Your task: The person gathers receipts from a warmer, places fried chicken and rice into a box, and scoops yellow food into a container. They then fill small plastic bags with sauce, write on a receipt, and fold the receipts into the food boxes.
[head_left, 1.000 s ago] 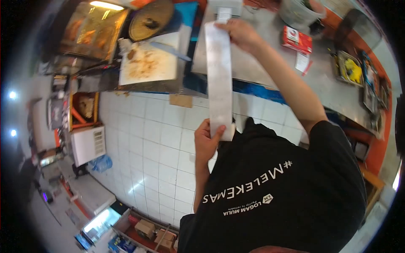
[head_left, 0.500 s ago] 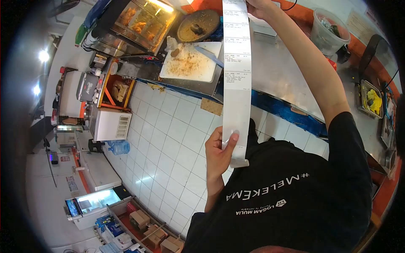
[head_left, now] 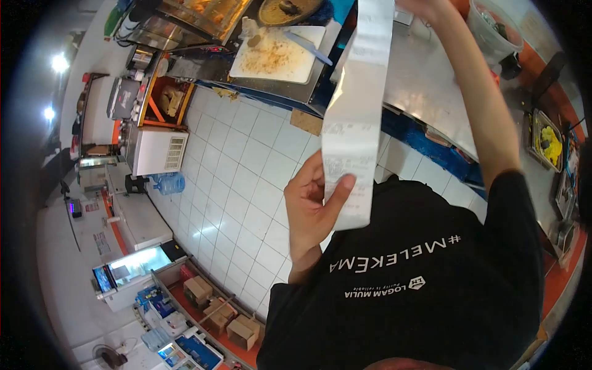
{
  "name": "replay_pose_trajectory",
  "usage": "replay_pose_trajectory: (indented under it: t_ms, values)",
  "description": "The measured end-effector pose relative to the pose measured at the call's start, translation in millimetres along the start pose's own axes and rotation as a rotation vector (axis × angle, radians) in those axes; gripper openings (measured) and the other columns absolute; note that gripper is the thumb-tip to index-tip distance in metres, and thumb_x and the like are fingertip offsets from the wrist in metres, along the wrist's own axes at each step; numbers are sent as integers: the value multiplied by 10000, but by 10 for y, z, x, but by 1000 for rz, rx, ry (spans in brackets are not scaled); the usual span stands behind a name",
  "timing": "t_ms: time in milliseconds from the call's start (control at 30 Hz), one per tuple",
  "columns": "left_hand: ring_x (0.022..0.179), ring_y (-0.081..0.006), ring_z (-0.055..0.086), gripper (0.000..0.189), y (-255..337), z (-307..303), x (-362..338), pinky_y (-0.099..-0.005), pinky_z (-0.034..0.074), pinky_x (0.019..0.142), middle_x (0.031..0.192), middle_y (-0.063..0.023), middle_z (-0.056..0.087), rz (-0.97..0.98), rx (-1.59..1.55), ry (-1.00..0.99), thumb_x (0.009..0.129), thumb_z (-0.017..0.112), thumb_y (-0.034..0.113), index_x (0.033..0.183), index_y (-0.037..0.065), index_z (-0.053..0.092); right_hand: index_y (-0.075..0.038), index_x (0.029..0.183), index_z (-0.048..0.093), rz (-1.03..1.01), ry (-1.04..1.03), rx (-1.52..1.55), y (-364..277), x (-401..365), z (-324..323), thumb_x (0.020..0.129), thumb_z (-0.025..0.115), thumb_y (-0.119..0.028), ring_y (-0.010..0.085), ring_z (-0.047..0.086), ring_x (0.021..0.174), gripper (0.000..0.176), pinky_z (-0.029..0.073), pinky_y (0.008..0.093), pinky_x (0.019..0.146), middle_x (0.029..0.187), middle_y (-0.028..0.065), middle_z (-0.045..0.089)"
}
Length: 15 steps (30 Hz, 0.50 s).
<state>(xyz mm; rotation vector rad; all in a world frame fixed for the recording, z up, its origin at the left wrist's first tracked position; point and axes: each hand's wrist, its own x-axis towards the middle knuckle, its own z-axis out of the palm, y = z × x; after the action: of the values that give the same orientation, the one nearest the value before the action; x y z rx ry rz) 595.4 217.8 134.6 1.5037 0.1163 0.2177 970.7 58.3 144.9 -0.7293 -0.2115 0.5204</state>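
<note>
A long white printed receipt strip (head_left: 357,92) hangs down from the top edge of the view, bending and slightly blurred. My left hand (head_left: 311,206) grips it near its lower end, thumb on the front and fingers behind. Faint print shows around the thumb. My right hand (head_left: 425,8) is at the top edge, beside the strip's upper part. Its fingers are mostly cut off, so their hold on the paper is hidden.
Left of the strip, a white cutting board (head_left: 271,58) with crumbs carries a blue-handled knife (head_left: 308,48). A metal counter (head_left: 425,80) runs under my right arm. A clear bucket (head_left: 493,31) and a tray of yellow food (head_left: 546,142) stand at right. Cardboard boxes (head_left: 243,333) sit lower left.
My left hand has risen with the strip's lower end. The strip now leans and bends, and print shows at my thumb. My right hand has shifted right, further out of view.
</note>
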Motion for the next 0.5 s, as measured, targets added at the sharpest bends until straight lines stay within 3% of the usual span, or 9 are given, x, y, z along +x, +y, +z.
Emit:
replay_pose_trajectory:
  t_ms: [67,133,200,333,400,433,500]
  values:
    - [1041,-149,653,514,24,109,140,-259,516,858,1130,-148,694,79,19,19,907,641,-62,1386,-78,458,-8,1313,539,75,-282,-110,482,-700,-305,1019,518,-357,232,646,1096,457,509,371,976,1243,144,636]
    - [1048,-148,652,551,37,210,278,-251,519,848,1140,-154,692,139,35,35,909,640,-58,1416,-79,427,-11,1449,385,92,-137,-44,830,-1478,-94,1034,474,-360,255,602,1176,549,482,382,1012,1375,154,547]
    - [1048,-147,653,571,40,312,382,-237,521,833,1165,-166,682,174,4,-33,916,634,-48,1437,-77,401,-8,1445,393,55,17,-52,944,-1829,-66,998,566,-298,226,612,1159,560,495,411,983,1337,158,571]
    - [1043,-152,655,571,1,506,556,-243,522,835,1198,-175,666,195,2,-161,922,626,-43,1442,-78,392,-10,1464,359,108,109,30,955,-1971,-238,973,595,-182,215,627,1124,572,526,378,909,1296,150,587]
    - [1047,-154,652,569,-23,582,645,-242,521,836,1216,-176,656,208,6,-222,928,619,-40,1445,-83,383,12,1419,429,48,298,-80,859,-1854,-312,923,628,-68,178,646,1033,540,535,301,817,1210,116,619]
    - [1047,-154,652,569,-29,617,696,-242,521,836,1216,-176,656,207,3,-247,928,619,-40,1445,-83,383,12,1419,429,30,316,-75,795,-1744,-402,923,628,-68,178,646,1033,540,535,301,817,1210,116,619]
    - [1091,-163,632,571,-40,663,794,-259,509,879,1238,-182,643,212,-13,-303,934,606,-45,1451,-92,366,40,1299,561,-73,247,-382,647,-1408,-642,889,654,-24,147,649,941,425,538,261,774,1066,88,654]
